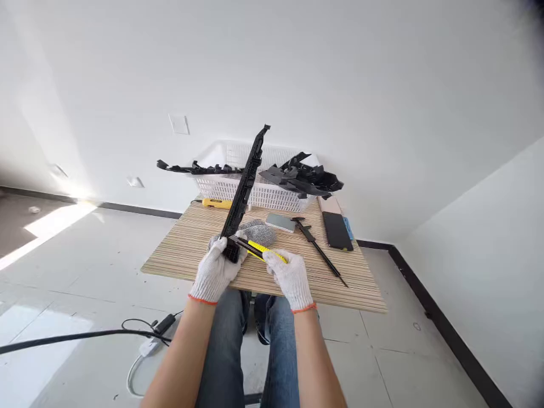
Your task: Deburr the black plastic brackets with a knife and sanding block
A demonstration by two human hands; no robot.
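Note:
In a white knit glove, my left hand (217, 266) is closed around the lower end of a long black plastic trim piece (245, 190), which tilts up and away over the table. My right hand (291, 273), gloved the same way, grips a yellow utility knife (260, 249). The knife's blade end points left and meets the trim piece close to my left fingers; whether it cuts in, I cannot tell. Behind my left hand, partly covered, lies a grey cloth or glove (259, 231) on the wood-striped table (178, 252).
A white plastic basket (272, 198) at the back holds black plastic parts (304, 177) jutting past its rim. On the table lie a yellow-handled tool (216, 203), a grey block (280, 222), black calipers (318, 249) and a dark phone-like slab (337, 231). Cables (85, 335) cross the floor at left.

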